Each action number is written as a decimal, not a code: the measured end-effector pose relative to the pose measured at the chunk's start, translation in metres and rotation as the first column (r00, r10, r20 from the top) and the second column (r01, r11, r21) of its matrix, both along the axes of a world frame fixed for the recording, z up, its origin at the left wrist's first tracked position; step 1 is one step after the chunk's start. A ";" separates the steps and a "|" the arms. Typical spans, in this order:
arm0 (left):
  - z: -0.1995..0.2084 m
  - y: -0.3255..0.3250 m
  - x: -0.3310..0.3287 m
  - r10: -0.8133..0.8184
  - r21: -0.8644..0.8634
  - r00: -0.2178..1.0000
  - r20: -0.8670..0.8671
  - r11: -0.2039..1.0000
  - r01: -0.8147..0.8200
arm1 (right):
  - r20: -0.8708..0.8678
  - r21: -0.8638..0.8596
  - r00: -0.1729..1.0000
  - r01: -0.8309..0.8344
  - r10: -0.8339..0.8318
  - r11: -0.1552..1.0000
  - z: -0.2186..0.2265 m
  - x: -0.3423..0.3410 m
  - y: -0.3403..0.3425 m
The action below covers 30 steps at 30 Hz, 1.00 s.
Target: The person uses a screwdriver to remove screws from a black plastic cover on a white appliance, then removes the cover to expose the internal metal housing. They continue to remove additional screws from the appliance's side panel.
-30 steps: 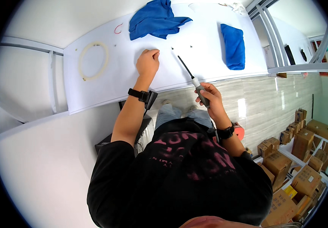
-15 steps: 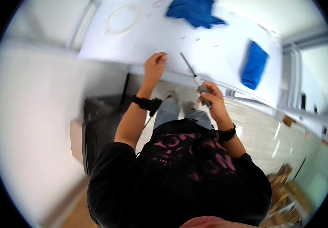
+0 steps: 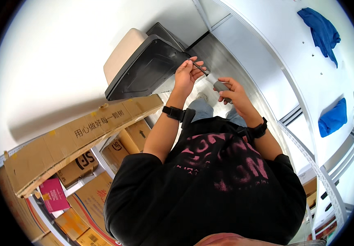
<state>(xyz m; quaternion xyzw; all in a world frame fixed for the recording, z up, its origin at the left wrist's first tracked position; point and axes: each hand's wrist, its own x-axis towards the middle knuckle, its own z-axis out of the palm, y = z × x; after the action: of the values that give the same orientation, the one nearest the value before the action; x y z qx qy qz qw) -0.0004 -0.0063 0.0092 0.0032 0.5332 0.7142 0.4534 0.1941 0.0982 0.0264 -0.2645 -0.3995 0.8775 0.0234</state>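
Note:
My right hand [image 3: 231, 91] is wrapped round the grey handle of a screwdriver [image 3: 220, 86], which has a pale collar and a long dark shaft pointing up and to the left. My left hand [image 3: 189, 74] is at the far end of that shaft, its thumb and forefinger drawn together by the tip and the other fingers loosely bent. Whatever is pinched there is too small to make out. Just beyond the left hand is a black moulded panel [image 3: 150, 65] with a beige padded part [image 3: 123, 51] behind it.
A long flattened carton [image 3: 82, 127] runs along the left above stacked cardboard boxes [image 3: 88, 197]. To the right stands a white table [image 3: 291, 53] with two blue cloths [image 3: 323, 35] [image 3: 333, 118] and several small dark pieces. Metal framing [image 3: 304, 149] lines its near side.
My view has swung left from the table to the black panel and boxes. My left hand, apart from the screwdriver before, is now at its tip. The right hand keeps its hold.

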 end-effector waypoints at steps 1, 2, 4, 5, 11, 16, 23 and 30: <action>-0.008 -0.006 -0.009 0.002 -0.003 1.000 0.004 1.000 -0.002 | 0.021 -0.009 1.000 0.004 -0.004 1.000 -0.004 -0.007 -0.005; -0.016 -0.011 -0.020 0.000 -0.005 1.000 0.009 1.000 0.001 | 0.042 -0.017 0.999 0.014 -0.013 1.000 -0.010 -0.016 -0.010; -0.027 -0.016 -0.034 -0.009 -0.022 0.999 0.036 1.000 0.010 | 0.086 -0.033 0.994 0.065 -0.062 0.997 -0.024 -0.027 -0.024; -0.033 -0.019 -0.040 -0.031 -0.023 0.998 0.048 0.999 0.032 | 0.104 -0.042 0.990 0.105 -0.100 0.994 -0.031 -0.031 -0.033; -0.052 -0.027 -0.072 -0.139 -0.085 0.988 0.070 0.986 0.145 | 0.229 -0.030 0.928 0.308 -0.293 0.951 -0.042 -0.049 -0.071; -0.057 -0.030 -0.085 -0.139 -0.078 0.989 0.057 0.987 0.143 | 0.178 -0.027 0.904 0.399 -0.389 0.916 -0.055 -0.065 -0.090; -0.067 -0.030 -0.094 -0.137 -0.074 0.991 0.004 0.988 0.137 | 0.142 -0.088 0.889 0.450 -0.436 0.889 -0.071 -0.078 -0.099; -0.068 -0.029 -0.092 -0.104 -0.076 0.994 -0.028 0.992 0.102 | 0.134 -0.139 0.884 0.465 -0.448 0.874 -0.074 -0.081 -0.098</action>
<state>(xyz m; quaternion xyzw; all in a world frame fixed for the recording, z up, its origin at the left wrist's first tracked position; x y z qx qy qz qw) -0.0923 -0.0357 -0.0586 0.0253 0.5657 0.6694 0.4809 0.1132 0.0003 -0.0476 -0.3949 -0.2512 0.8635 0.1880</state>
